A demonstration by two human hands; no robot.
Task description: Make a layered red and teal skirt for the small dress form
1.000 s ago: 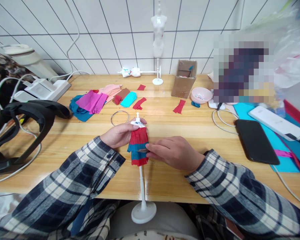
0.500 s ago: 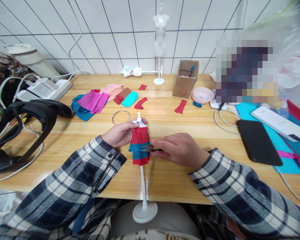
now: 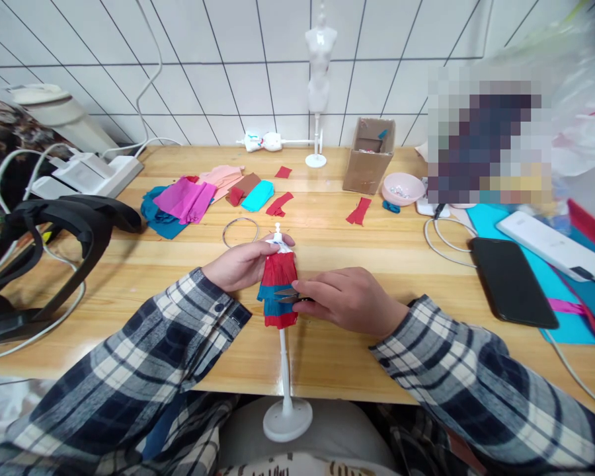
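My left hand point(image 3: 242, 263) is wrapped round the upper body of a small white dress-form mannequin point(image 3: 284, 370), which leans over the table's front edge with its round base toward me. A layered crepe-paper skirt point(image 3: 279, 268) in red and blue bands hangs on the form. In my right hand point(image 3: 352, 299) is a small pair of scissors point(image 3: 286, 295); the handles are mostly hidden by my fingers. Its blades are parted and lie across the blue layer of the skirt, pointing left.
Coloured crepe paper point(image 3: 186, 201) and red scraps point(image 3: 359, 210) lie farther back, near a wire ring point(image 3: 240, 232). Behind stand another mannequin point(image 3: 318, 86), a cardboard box point(image 3: 368, 158) and a pink bowl point(image 3: 403, 190). A black headset point(image 3: 86, 211) is left, a phone point(image 3: 513, 281) right.
My right hand has shifted slightly left, carrying the scissors' blades farther over the blue layer. The left hand keeps its grip on the mannequin.
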